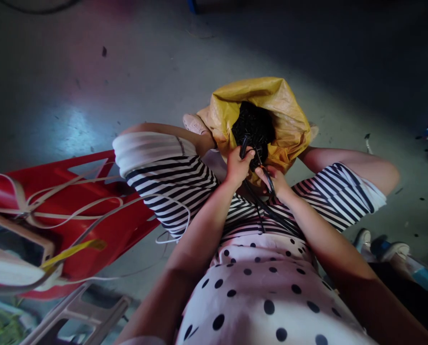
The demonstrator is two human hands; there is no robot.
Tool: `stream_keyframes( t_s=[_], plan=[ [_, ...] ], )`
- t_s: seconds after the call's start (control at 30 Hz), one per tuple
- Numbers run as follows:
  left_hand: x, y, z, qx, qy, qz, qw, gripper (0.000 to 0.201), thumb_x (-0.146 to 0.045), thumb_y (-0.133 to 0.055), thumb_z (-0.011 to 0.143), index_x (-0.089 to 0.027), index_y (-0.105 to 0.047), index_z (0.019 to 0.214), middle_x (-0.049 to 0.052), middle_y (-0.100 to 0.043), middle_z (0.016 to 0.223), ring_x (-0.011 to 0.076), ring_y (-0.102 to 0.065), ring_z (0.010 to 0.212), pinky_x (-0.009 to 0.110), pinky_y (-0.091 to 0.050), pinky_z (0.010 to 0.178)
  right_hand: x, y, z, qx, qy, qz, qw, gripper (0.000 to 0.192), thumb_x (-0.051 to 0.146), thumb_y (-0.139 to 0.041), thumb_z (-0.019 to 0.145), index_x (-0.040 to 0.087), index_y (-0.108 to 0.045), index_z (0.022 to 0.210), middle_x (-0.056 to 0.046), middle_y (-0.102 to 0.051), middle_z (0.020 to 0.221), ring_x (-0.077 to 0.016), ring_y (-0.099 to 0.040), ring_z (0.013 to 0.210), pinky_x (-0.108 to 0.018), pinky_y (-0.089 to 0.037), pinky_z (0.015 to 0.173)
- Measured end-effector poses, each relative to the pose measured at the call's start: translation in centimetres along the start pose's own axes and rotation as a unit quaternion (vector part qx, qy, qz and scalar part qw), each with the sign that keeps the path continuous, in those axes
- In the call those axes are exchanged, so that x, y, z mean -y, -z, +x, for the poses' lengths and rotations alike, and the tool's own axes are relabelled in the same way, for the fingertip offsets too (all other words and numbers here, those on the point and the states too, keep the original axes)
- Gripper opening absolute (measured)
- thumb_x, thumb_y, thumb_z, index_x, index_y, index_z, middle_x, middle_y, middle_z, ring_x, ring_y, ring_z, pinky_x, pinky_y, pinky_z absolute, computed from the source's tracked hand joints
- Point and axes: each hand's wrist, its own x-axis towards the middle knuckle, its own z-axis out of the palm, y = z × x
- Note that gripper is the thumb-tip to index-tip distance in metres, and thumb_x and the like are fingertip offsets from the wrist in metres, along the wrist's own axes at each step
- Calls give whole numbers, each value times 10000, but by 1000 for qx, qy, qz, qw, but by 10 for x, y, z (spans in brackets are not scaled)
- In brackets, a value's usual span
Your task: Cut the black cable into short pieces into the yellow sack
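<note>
I sit with striped shorts and a polka-dot top, knees apart. Between my knees stands a yellow woven sack (289, 115), its mouth open and filled with small black parts (254, 124). My left hand (237, 167) grips a short black corrugated tube (243, 146) at the sack's mouth. My right hand (275, 182) sits just right of it, fingers closed on black cables (271, 211) that run down across my lap. An orange bit shows near my right fingertips.
A red plastic crate or stool (102, 230) lies at left with white straps (70, 211) and a yellow strap draped over it. A grey plastic stool (84, 311) is at lower left. Shoes (389, 251) lie on the concrete floor at right.
</note>
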Motion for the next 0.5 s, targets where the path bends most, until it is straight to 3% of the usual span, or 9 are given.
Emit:
stream_keyframes(
  t_s=[0.23,0.33,0.43,0.5],
  plan=[
    [3,-1,3,-22,-13,6,1000,46,-187,-790,925,-190,-744,925,2,-725,822,130,-665,708,214,-522,642,1,-2,-4,0,-7,-5,1000,836,998,-880,578,278,-530,815,65,-496,509,-142,-480,402,-269,-405,335],
    [2,-2,3,-38,-3,0,999,30,-176,-779,926,-185,-751,926,4,-733,828,116,-656,683,192,-491,582,1,-3,-7,-9,-9,10,1000,832,987,-893,575,277,-534,818,64,-495,506,-142,-474,407,-275,-405,341],
    [-1,-3,2,-69,36,-13,997,97,-207,-813,926,-174,-757,999,2,-739,850,86,-594,584,171,-395,456,6,5,-3,-17,-39,-23,999,781,993,-823,702,265,-583,850,35,-541,535,-164,-518,443,-301,-464,398],
    [-3,-3,2,-83,59,-31,994,207,-231,-850,924,-173,-758,1101,2,-754,893,60,-536,509,172,-344,397,15,16,10,-20,-56,-124,990,737,957,-754,837,230,-670,923,-22,-637,621,-207,-645,551,-314,-538,501]
  ],
)
